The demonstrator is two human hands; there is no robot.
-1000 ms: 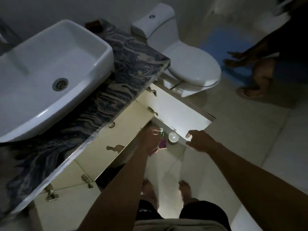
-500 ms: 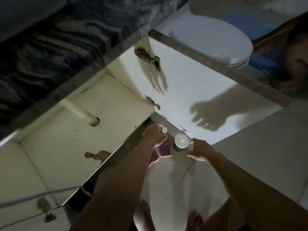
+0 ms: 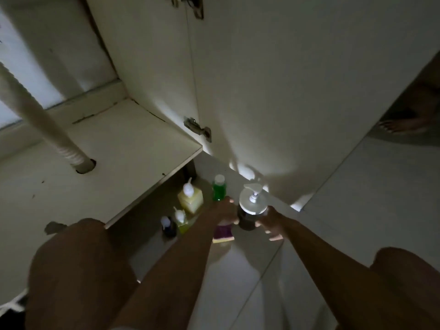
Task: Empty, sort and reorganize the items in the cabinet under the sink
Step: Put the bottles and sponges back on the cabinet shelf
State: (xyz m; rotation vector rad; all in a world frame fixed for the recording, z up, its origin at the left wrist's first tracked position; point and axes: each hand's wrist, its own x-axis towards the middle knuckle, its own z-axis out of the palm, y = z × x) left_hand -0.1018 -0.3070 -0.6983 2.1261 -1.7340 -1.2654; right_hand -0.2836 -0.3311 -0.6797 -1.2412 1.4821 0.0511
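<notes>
Green bottle (image 3: 219,190) at 12 o'clock of left hand (image 3: 225,210), probably gripped; right hand (image 3: 270,221) curls round one pump bottle (image 3: 252,210). Two yellow dispensers (image 3: 190,198), one small bottle (image 3: 167,226) at 9; dim tiled floor (image 3: 238,270).

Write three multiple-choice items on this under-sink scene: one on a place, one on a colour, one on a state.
1. What stands between the yellow pump bottle and the dark pump bottle?
A. the green bottle
B. a toilet roll
C. a hairbrush

2. The green bottle's cap is:
A. red
B. white
C. black

3. The right hand:
A. hangs idle
B. holds the dark pump bottle
C. points upward

Answers:
1. A, it stands upright between the two.
2. B, a pale cap tops the green liquid.
3. B, fingers curl round its dark body.
</notes>
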